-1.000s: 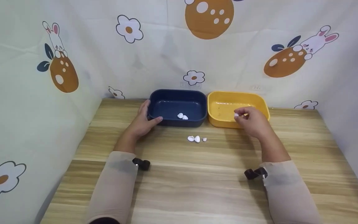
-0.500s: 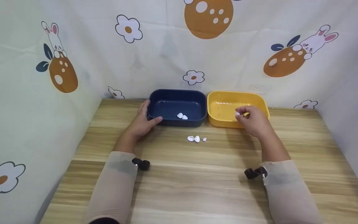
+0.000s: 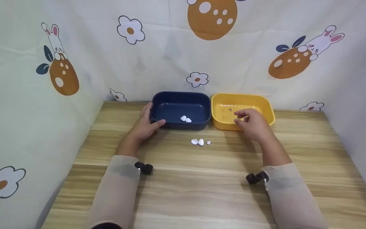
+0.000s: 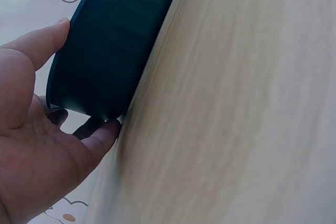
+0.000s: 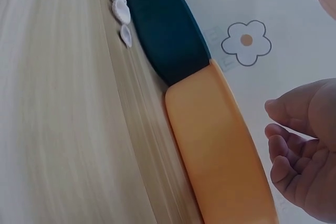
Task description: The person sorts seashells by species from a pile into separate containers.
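Observation:
My left hand [image 3: 143, 124] holds the left end of a navy blue plastic bin [image 3: 183, 126], thumb on the front rim and fingers round the side, as the left wrist view also shows. Two white seashells [image 3: 188, 120] lie inside that bin. Above the yellow bin [image 3: 226, 126] my right hand [image 3: 255, 124] hovers, thumb and fingertips apart, holding nothing in the right wrist view. A small greyish shell [image 3: 230, 109] lies on the yellow bin's floor, part of which the hand hides. In front of the bins, two white shells [image 3: 201, 142] and a smaller one [image 3: 208, 142] form a row.
The two bins stand side by side on a wood-grain table [image 3: 195, 197], close to a patterned cloth backdrop [image 3: 164, 57]. Cloth also hangs at the left and right sides. A black wrist mount [image 3: 257, 177] projects from the right sleeve.
The right hand has let go of a small shell over the yellow bin, its fingers have parted, and it has shifted slightly left. The left hand has stayed on the navy bin.

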Action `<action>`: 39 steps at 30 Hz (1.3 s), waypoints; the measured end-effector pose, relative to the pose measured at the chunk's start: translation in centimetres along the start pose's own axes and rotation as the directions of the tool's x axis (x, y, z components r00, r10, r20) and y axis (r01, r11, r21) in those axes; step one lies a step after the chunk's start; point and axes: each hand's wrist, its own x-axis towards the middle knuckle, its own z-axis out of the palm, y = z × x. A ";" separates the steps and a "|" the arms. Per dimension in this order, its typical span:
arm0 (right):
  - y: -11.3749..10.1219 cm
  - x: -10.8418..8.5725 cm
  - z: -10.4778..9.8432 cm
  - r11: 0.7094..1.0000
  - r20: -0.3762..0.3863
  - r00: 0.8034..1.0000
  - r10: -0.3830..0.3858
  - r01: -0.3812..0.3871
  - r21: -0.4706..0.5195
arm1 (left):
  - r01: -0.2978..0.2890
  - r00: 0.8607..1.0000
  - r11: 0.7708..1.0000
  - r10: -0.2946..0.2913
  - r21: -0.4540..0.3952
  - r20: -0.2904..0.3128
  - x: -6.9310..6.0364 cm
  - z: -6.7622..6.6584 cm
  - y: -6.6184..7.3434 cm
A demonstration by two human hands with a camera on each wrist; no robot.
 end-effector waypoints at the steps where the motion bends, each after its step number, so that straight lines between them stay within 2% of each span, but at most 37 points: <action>1: -0.2 0.0 0.2 1.000 0.006 1.000 0.001 -0.001 0.005 | 0.000 1.000 1.000 0.000 -0.002 0.001 0.0 0.0 0.0; 18: -5.1 -0.1 3.8 0.993 0.051 0.996 -0.068 0.063 0.101 | -0.028 1.000 1.000 0.028 -0.010 -0.011 0.1 0.0 -0.3; 26: -5.4 -0.6 4.5 0.988 0.069 0.992 -0.101 0.092 0.120 | -0.032 0.999 0.999 0.032 -0.011 -0.004 0.1 0.0 -0.1; 34: -5.2 -0.8 5.9 0.977 0.122 0.975 -0.184 0.168 0.131 | -0.028 1.000 1.000 0.028 0.003 -0.008 -0.1 0.0 0.1; 39: -5.0 -1.0 6.6 0.979 0.148 0.971 -0.188 0.173 0.108 | -0.023 1.000 1.000 0.023 0.013 -0.005 -0.1 0.0 0.1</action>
